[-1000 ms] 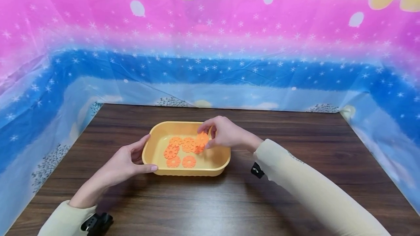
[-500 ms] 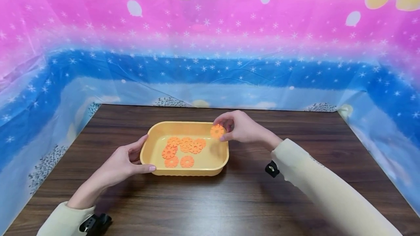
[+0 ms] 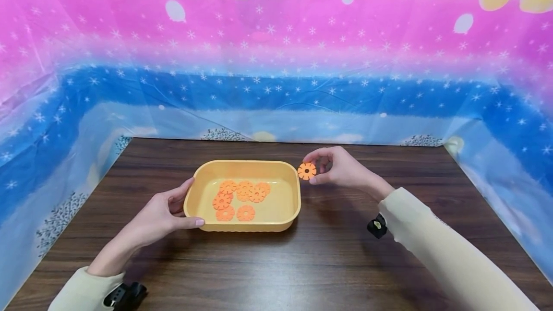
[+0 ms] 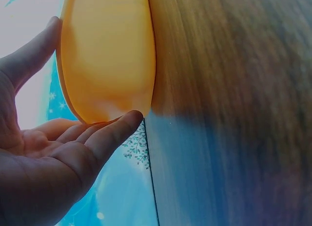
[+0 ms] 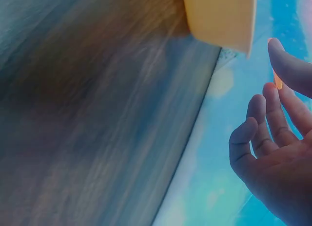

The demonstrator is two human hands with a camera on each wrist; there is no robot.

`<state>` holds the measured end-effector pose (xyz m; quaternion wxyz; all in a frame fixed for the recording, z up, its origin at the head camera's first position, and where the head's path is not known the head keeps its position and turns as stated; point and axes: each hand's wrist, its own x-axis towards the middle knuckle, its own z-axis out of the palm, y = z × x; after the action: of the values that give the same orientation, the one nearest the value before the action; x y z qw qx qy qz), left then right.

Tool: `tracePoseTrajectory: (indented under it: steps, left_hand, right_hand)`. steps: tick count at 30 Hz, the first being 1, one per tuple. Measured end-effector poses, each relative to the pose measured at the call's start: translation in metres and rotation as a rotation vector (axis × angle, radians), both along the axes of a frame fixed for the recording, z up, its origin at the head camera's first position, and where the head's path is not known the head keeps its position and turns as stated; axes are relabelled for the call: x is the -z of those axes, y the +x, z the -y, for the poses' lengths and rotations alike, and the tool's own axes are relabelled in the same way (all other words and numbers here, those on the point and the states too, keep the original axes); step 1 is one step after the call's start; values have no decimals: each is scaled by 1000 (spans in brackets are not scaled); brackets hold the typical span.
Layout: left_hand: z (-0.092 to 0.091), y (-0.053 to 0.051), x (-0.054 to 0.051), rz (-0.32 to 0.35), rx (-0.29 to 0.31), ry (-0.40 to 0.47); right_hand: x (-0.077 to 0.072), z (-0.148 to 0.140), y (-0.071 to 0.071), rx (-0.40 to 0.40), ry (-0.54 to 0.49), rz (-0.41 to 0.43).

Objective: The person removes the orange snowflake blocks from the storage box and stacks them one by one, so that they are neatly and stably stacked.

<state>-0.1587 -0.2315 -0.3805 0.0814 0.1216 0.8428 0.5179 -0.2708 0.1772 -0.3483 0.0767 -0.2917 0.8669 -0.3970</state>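
Step judged removal: orange disc (image 3: 307, 177) pinched by right hand (image 3: 339, 168) beside yellow tray (image 3: 250, 228), contact unclear; tray gripped by left hand (image 3: 162, 212); steady sideways carry needed next.

The right hand's fingers (image 5: 295, 108) seem to partly hide the orange disc (image 5: 278, 81).

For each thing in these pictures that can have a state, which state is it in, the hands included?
Yellow tray: upright, open-topped
Loose orange discs: lying inside the tray, some overlapping
Held orange disc: lifted, outside the tray
Left hand: gripping the tray's left end
Right hand: pinching one disc
Backdrop cloth: hanging, creased
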Motion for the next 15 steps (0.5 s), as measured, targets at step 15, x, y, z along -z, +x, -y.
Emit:
tracePoseTrajectory:
  steps: [15]
  left_hand:
    - [-1,0,-2,-1,5,-3]
  right_hand:
    - [20,-45,2,116,-31,105]
